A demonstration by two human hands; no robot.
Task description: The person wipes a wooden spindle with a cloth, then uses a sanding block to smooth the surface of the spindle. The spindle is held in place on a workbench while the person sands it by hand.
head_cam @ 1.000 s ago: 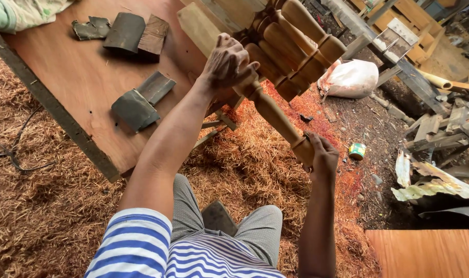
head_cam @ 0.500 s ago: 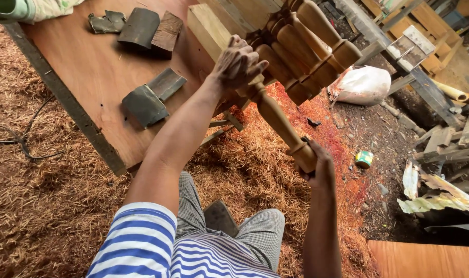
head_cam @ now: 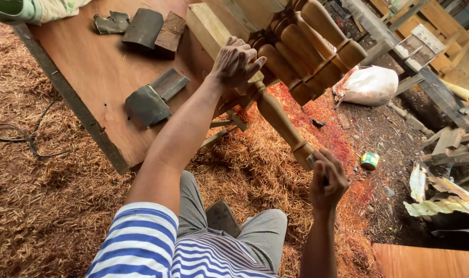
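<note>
Head view: the left hand point(head_cam: 236, 64) grips the upper part of a turned brown wooden leg point(head_cam: 278, 119) slanting off the reddish plywood tabletop point(head_cam: 98, 77) toward five o'clock; the right hand point(head_cam: 327, 180) fingers close at its lower end, perhaps pinching sandpaper.

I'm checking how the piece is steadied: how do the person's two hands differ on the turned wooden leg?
The left hand wraps the upper part of the turned wooden leg, close to the stacked legs on the table; the right hand sits at its lower end, out over the shavings. The left lies palm-down across it; the right is curled below the tip. Both touch the same leg.
</note>
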